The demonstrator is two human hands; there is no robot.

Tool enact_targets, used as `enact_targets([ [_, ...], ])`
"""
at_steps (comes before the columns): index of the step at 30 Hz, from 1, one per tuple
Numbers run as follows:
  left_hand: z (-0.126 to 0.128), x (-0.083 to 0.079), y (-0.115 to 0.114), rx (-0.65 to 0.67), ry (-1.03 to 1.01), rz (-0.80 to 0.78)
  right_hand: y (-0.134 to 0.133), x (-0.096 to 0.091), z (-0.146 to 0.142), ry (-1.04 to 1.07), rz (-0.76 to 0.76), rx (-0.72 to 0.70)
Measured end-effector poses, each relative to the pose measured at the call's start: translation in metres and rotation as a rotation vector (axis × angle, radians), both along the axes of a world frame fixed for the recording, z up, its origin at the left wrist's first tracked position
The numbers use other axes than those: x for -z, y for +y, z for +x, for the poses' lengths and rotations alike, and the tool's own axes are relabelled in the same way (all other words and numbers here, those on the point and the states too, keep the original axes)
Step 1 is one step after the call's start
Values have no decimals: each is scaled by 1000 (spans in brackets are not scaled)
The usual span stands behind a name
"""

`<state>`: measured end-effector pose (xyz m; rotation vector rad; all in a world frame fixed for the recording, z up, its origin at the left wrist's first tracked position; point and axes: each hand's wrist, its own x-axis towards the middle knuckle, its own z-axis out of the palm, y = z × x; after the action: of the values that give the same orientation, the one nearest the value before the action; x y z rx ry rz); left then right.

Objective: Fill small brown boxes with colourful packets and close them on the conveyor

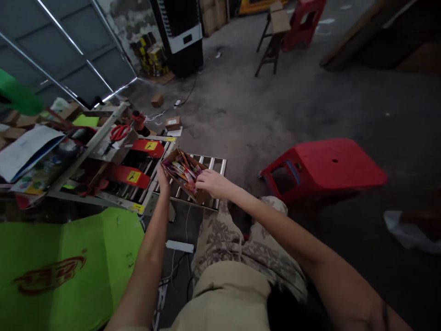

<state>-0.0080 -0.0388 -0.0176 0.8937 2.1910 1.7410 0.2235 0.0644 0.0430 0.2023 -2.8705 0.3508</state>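
A small open cardboard box (200,196) filled with colourful packets (182,171) rests on the metal rollers (210,163) of a conveyor. My left hand (163,177) grips the box's near left side. My right hand (212,182) lies over the box's right end, fingers curled down onto the packets and the rim. Both forearms reach out from my lap toward the box.
A taping machine with red guards (132,175) and red scissors (119,132) stands left of the box. Green cardboard (62,266) lies at the lower left. A tipped red plastic stool (324,168) is on the concrete floor to the right, a wooden stool (274,39) farther back.
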Motion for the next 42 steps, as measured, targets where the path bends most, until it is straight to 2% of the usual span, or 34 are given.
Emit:
enact_targets([
  [1, -12, -4, 0, -45, 2, 52, -5, -1, -3, 59, -47, 12],
  [3, -28, -14, 1, -33, 0, 142, -18, -4, -10, 159, -120, 69],
  [5, -32, -24, 0, 27, 25, 193, -31, -2, -23, 182, -129, 170],
  [7, -27, -32, -3, 67, 43, 190, -37, 11, -42, 120, -110, 301],
  [9, -19, -36, -6, 115, 52, 160, -38, 33, -63, 6, -87, 398],
  [11, -13, -37, -8, 209, 63, 104, -35, 58, -81, -51, -52, 436],
  [14, -12, -43, -6, 374, 141, -32, -30, 84, -91, 37, -22, 443],
  [16, -13, -51, -2, 463, 241, -183, -25, 90, -89, 104, -66, 414],
  [19, -13, -62, 5, 510, 398, -412, -19, 87, -81, 254, -270, 365],
  [23, -7, -67, 15, 527, 527, -553, -16, 71, -67, 600, -563, 326],
  [25, -3, -65, 23, 533, 582, -623, -20, 58, -57, 691, -602, 299],
  [28, 7, -61, 37, 567, 700, -760, -25, 33, -37, 732, -515, 335],
  [31, 16, -58, 50, 611, 783, -865, -23, 15, -16, 609, -306, 558],
  [33, 20, -55, 54, 579, 798, -858, -16, 11, -4, 362, -225, 719],
  [35, 22, -49, 55, 530, 799, -806, -9, 12, 4, 86, -276, 780],
  [37, 21, -40, 55, 486, 811, -750, 0, 15, 7, -67, -393, 769],
  [42, 18, -19, 51, 303, 887, -494, 15, 24, 0, -11, -549, 731],
])
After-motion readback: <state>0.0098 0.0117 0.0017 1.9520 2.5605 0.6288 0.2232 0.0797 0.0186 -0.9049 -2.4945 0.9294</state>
